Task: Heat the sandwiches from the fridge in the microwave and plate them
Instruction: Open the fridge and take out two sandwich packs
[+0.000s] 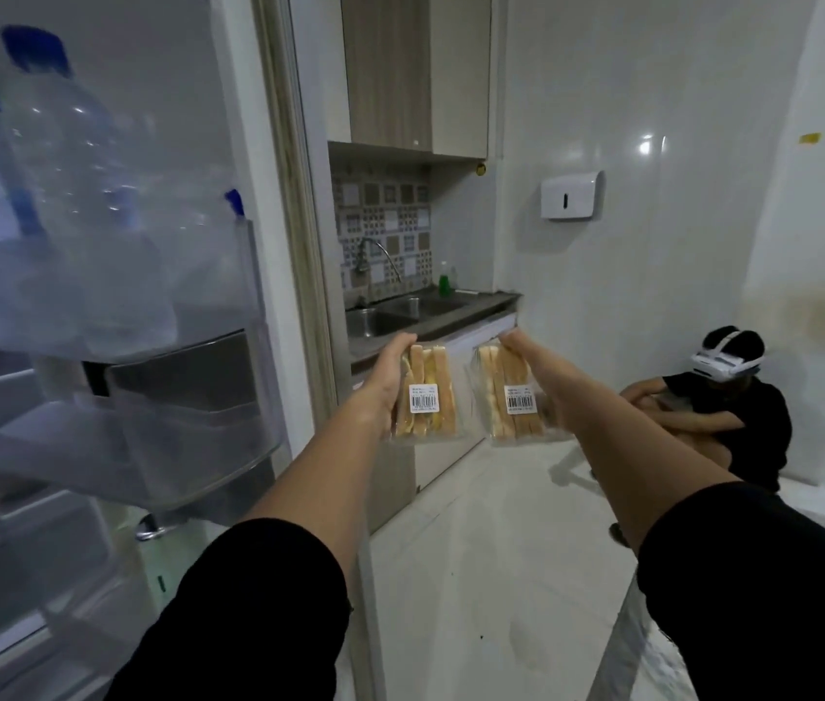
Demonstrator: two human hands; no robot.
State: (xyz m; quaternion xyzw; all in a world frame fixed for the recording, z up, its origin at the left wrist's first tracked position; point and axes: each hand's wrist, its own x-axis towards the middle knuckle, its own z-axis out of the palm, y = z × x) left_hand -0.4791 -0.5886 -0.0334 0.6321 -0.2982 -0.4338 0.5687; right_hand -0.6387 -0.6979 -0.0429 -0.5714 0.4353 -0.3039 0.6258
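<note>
Head view shows both arms stretched forward in black sleeves, each hand clamped on its own sandwich pack. The left hand (386,384) grips the left sandwich pack (425,397) along its left edge, fingers curled over the top corner, so the pack stands upright just to the right of the palm. The right hand (544,379) pinches the right sandwich pack (514,399) from its right side, thumb over the top, and the pack hangs just to the left of that hand. The two clear packs sit side by side in the air between the hands, close but not touching, each with a white barcode label facing the camera and slices of bread standing on edge inside. To the left of the left hand, the open fridge door (112,275) fills the frame, blurred, with water bottles (61,144) with blue caps in its upper shelf. Beyond the hands lies a dark worktop (456,321) with a steel sink (380,318), a tap (372,255) and a green bottle (446,283) beside it. To the right of the right hand, a person in black wearing a white headset (724,364) sits low against the wall, under a white wall dispenser (571,194).
</note>
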